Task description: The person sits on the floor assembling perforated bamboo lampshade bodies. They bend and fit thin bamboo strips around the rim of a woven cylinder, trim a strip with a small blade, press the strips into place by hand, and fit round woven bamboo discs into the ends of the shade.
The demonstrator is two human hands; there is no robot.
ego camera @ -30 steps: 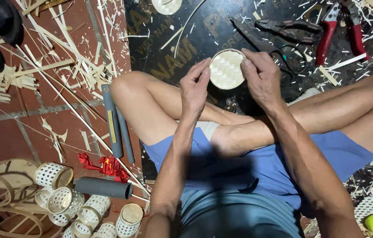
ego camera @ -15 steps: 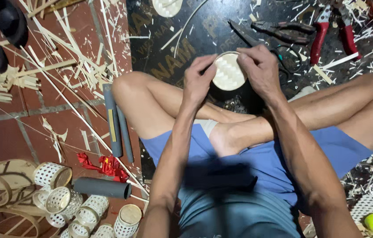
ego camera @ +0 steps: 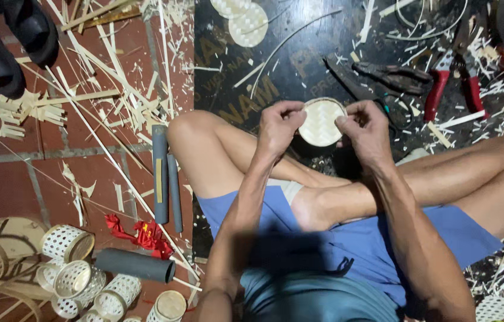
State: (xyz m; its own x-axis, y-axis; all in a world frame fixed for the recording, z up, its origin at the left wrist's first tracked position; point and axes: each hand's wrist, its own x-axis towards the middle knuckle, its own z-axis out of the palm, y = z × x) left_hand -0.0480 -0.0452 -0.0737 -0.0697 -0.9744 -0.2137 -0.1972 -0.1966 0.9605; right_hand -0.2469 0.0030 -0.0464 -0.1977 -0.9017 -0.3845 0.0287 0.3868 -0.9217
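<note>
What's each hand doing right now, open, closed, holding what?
Left hand: closed, pinching the left rim of the round woven bamboo disc.
Right hand: closed, pinching the same disc's right rim.

left hand (ego camera: 280, 125) slid along woven disc (ego camera: 321, 122) rim

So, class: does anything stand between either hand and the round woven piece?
Nothing visible does. The left hand and the right hand both grip the rim of the round woven piece, one on each side, above the dark mat.
</note>
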